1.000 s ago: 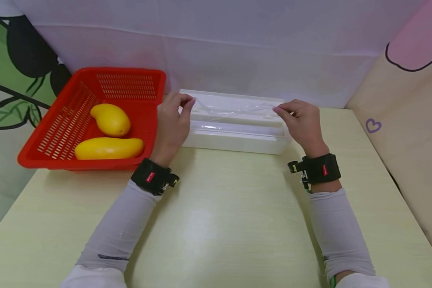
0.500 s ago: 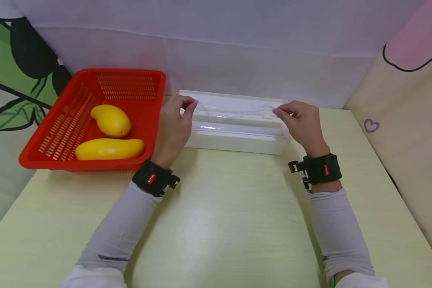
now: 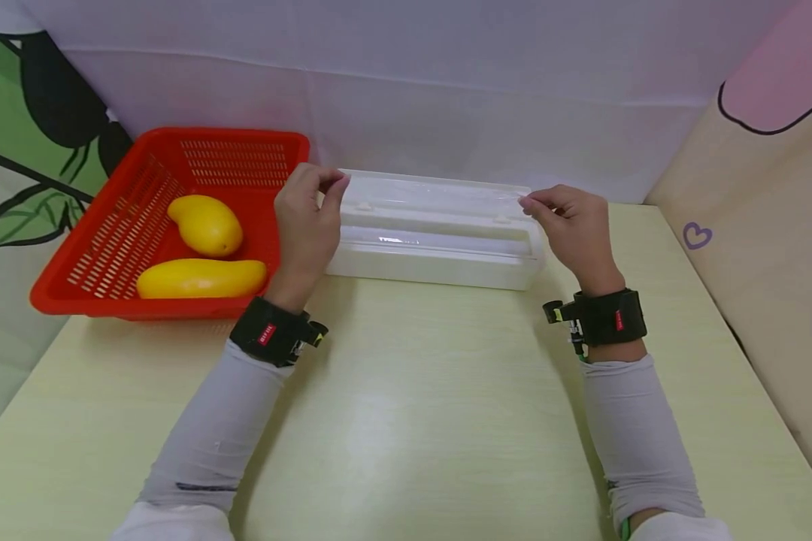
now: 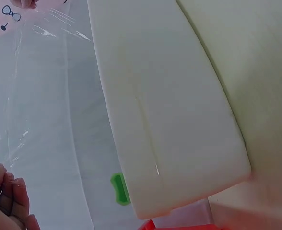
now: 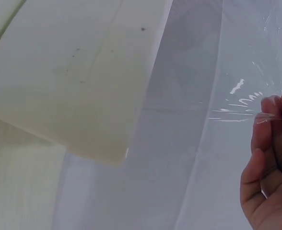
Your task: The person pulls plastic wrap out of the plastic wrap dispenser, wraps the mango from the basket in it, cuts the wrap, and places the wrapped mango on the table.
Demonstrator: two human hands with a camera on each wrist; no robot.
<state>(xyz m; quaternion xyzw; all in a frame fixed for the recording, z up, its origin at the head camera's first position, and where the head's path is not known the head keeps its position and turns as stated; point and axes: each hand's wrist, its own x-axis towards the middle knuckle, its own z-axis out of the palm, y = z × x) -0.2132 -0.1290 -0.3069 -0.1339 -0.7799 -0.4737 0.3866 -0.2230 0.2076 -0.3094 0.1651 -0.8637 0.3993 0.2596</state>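
Count, from the head view: one white cling-film dispenser box (image 3: pixel 436 239), one sheet of clear film (image 3: pixel 433 197), one red basket (image 3: pixel 135 248), two yellow mangoes (image 3: pixel 206 224) (image 3: pixel 201 277), two hands.

I see the left hand (image 3: pixel 306 225) pinching the left end of the film between thumb and fingertips, narrow grip, just above the box's left end. The right hand (image 3: pixel 571 225) pinches the right end the same way, over the box's right end. The film is stretched between them, above the box. The left wrist view shows the film (image 4: pixel 40 120) beside the box body (image 4: pixel 165 110) with curled fingertips (image 4: pixel 11 191) on its edge; the right wrist view shows the fingertips (image 5: pixel 270 120) creasing the film (image 5: pixel 198 120) where they hold it.

Surface: pale yellow-green table (image 3: pixel 413 421). The box lies at the far edge, against a white cloth backdrop (image 3: pixel 406 98). Basket sits at the far left, just beside the box, both mangoes inside it. A beige padded panel with a purple heart (image 3: pixel 699 235) bounds the right side.

Open room: the near half of the table in front of the box lies bare between the two forearms.
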